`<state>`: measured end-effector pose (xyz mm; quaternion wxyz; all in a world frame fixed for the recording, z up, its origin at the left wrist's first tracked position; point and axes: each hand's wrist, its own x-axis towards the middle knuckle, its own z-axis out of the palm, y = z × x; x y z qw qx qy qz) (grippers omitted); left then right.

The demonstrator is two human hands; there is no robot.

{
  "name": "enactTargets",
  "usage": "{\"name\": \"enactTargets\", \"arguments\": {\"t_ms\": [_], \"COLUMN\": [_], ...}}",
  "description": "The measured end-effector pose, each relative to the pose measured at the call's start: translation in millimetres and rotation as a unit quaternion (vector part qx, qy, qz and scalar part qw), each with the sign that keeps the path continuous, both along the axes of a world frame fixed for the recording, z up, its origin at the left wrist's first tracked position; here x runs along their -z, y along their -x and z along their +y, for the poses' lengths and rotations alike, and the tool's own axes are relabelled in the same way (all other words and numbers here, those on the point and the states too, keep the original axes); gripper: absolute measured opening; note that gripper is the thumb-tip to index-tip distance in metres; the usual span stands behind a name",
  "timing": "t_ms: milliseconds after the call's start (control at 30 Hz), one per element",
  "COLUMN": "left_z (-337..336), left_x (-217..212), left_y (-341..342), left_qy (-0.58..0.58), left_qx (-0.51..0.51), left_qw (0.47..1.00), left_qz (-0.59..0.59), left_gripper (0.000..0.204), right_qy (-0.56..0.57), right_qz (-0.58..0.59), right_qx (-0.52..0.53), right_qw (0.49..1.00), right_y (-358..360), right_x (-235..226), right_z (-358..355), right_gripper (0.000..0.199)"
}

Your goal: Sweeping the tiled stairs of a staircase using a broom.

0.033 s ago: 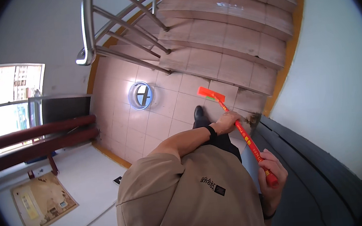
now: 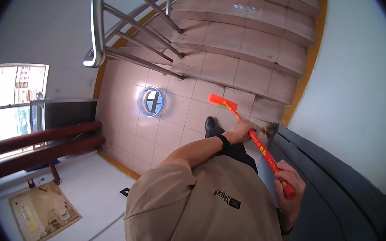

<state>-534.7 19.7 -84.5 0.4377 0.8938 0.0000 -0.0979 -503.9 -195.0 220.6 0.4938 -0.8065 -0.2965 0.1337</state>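
Observation:
I hold a broom (image 2: 263, 148) with a red handle in both hands. Its orange-red head (image 2: 222, 102), with a bit of green at the lower side, is low over the tiles near the bottom step; I cannot tell whether it touches the floor. My left hand (image 2: 241, 131) is closed round the lower part of the handle. Near the top end of the handle my right hand (image 2: 290, 192) is closed, its fingers wrapped round the red grip. A dark shoe (image 2: 209, 124) of mine stands on the floor just left of the broom.
Tiled stairs (image 2: 241, 41) rise ahead, with a metal railing (image 2: 139, 65) at their left. A round, clear bluish bucket (image 2: 141, 103) stands on the landing. Thick dark red pipes (image 2: 41, 137) run along the left, below a window (image 2: 13, 110). A dark grey surface (image 2: 311, 188) lies close on my right.
The broom head has shifted slightly to the left. Both hands keep their hold on the handle, and the whole view has moved a little.

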Motion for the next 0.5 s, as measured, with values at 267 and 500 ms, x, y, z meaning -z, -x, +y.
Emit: {"name": "enactTargets", "arguments": {"t_ms": [267, 500], "left_z": [100, 216], "left_x": [-4, -1], "left_y": [85, 182], "left_qy": [-0.033, -0.050], "left_qx": [-0.179, -0.401], "left_qw": [0.983, 0.907], "left_qz": [-0.010, -0.117], "left_gripper": [0.016, 0.019], "right_qy": [0.056, -0.001], "right_qz": [0.285, 0.357], "right_qx": [-0.146, -0.402], "right_qw": [0.946, 0.843], "right_y": [25, 64], "right_x": [31, 39], "right_z": [81, 205], "right_gripper": [0.032, 0.051]}}
